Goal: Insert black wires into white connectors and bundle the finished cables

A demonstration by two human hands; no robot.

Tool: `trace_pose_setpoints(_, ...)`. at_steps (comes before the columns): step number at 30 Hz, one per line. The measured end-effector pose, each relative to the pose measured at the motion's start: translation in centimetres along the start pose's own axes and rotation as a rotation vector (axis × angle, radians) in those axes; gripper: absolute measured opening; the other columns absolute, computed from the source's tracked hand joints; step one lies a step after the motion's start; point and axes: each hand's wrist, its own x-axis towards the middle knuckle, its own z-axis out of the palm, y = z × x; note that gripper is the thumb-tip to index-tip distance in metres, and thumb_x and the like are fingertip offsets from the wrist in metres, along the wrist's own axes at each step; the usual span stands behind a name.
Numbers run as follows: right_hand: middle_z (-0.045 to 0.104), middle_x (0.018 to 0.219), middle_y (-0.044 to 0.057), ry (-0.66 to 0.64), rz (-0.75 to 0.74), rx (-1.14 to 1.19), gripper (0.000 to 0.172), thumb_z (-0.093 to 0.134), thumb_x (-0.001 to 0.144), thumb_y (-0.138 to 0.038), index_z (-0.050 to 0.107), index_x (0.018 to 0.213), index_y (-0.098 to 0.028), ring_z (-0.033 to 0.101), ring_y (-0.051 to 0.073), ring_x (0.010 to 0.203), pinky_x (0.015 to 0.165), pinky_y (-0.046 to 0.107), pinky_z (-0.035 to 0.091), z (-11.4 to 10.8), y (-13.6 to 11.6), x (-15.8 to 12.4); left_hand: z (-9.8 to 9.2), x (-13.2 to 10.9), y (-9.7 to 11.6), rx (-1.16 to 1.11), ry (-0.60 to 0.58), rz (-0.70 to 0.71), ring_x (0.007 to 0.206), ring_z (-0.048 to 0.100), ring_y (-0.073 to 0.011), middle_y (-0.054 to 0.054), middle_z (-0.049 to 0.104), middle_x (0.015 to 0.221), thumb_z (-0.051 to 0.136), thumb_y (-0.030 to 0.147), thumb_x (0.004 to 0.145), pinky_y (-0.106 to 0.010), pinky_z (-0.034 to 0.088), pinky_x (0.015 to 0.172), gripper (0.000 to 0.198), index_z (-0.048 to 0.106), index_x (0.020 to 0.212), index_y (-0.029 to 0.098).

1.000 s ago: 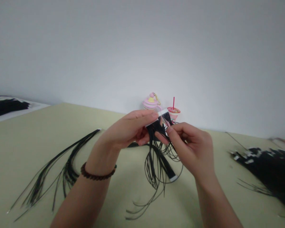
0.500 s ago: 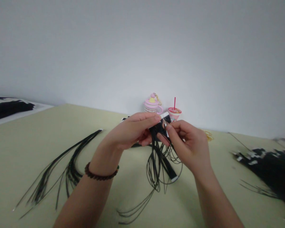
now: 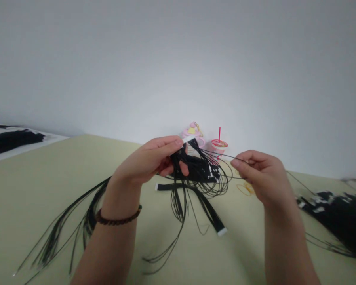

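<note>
My left hand [image 3: 157, 160] pinches a long white connector [image 3: 189, 139] of a black wire harness [image 3: 178, 170], whose thin wires hang down below the fingers. To the right, my right hand [image 3: 259, 170] is closed, thumb against forefinger, on a thin black wire [image 3: 222, 154] stretched from the connector's right end. Behind and under the held wires lies a heap of black wire bundles [image 3: 207, 170] with white ends. A flat black cable [image 3: 210, 211] with white connectors rests on the table beneath my hands.
Loose black wires [image 3: 54, 229] spread over the table [image 3: 130, 245] at left. A pink toy cup [image 3: 192, 130] and a small cup with a red straw [image 3: 219, 144] stand by the wall. Yellow bands [image 3: 245, 189] lie near my right hand; black bundles [image 3: 344, 217] are piled at right.
My right hand has moved right, away from the left, drawing a wire out from the connector. My left hand has shifted left with the harness, uncovering the heap and flat cable behind.
</note>
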Motion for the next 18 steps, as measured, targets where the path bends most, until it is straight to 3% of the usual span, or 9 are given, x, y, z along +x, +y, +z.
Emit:
trace_pose_setpoints(4,0.048,0.048,-0.005,0.047,-0.004,-0.06,0.032,0.084,0.059,-0.04,0.065,0.065,-0.015,0.036,0.005,0.043,0.039,0.018,0.025,0.5,2.6,1.3,-0.1,0.1,0.0,-0.094,-0.025,0.039,0.035,0.036,-0.0018,-0.003,0.065,0.058,0.052,0.033,0.092,-0.012,0.021,0.032,0.023,0.055,0.078,0.014)
trace_pose_setpoints(9,0.05,0.051,-0.004,0.023,0.043,-0.107,0.036,0.083,0.059,-0.043,0.066,0.069,-0.013,0.039,0.005,0.044,0.041,0.019,0.029,0.8,4.4,2.4,0.3,0.5,-0.1,-0.128,0.149,0.071,0.034,0.034,-0.0013,-0.004,0.067,0.059,0.05,0.031,0.092,-0.012,0.022,0.033,0.021,0.053,0.079,0.014)
trace_pose_setpoints(11,0.053,0.057,-0.004,0.064,0.014,-0.106,0.034,0.083,0.06,-0.04,0.068,0.076,-0.014,0.045,0.006,0.047,0.043,0.019,0.034,0.5,4.2,2.3,0.6,0.6,-0.2,-0.103,0.208,0.081,0.034,0.035,-0.0016,-0.007,0.07,0.063,0.049,0.03,0.092,-0.012,0.023,0.034,0.02,0.052,0.08,0.015)
trace_pose_setpoints(16,0.051,0.056,-0.006,0.427,-0.273,-0.167,0.016,0.078,0.07,-0.026,0.069,0.08,-0.018,0.044,0.005,0.048,0.043,0.017,0.034,0.4,1.2,0.0,1.0,1.0,-0.3,-0.083,0.24,0.047,0.035,0.036,-0.002,-0.01,0.073,0.07,0.046,0.031,0.093,-0.012,0.022,0.034,0.02,0.046,0.078,0.017)
trace_pose_setpoints(18,0.052,0.052,-0.006,0.387,-0.324,-0.219,0.007,0.074,0.075,-0.023,0.069,0.075,-0.019,0.043,0.005,0.045,0.04,0.016,0.032,1.2,-0.1,-1.4,1.2,1.2,-0.5,-0.089,0.228,0.035,0.035,0.037,-0.0021,-0.01,0.073,0.071,0.046,0.031,0.092,-0.013,0.023,0.035,0.018,0.046,0.08,0.018)
